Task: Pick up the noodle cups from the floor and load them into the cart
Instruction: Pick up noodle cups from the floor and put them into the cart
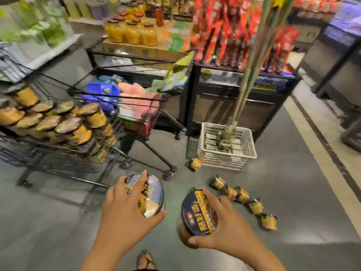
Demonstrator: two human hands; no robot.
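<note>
Fingers [141,179] of left hand [125,210] and right hand [228,225] each grip a noodle cup [197,216] lettered in yellow Chinese characters.

The cart [48,159] stands on my left, noodle cups [58,122] piled in it. On the floor [293,173] at my right I see a row of cups [242,194], the basket [228,159] behind it.

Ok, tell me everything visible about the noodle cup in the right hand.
The round noodle cup with the dark blue lid is tilted, lid turned towards the camera. The lid carries large yellow characters and a red oval logo; the side wall below looks glossy orange-brown. The right hand grips it, fingers over the lid's far rim, thumb under the near side. It is held above the grey floor, apart from the similar cup in the left hand.
</note>
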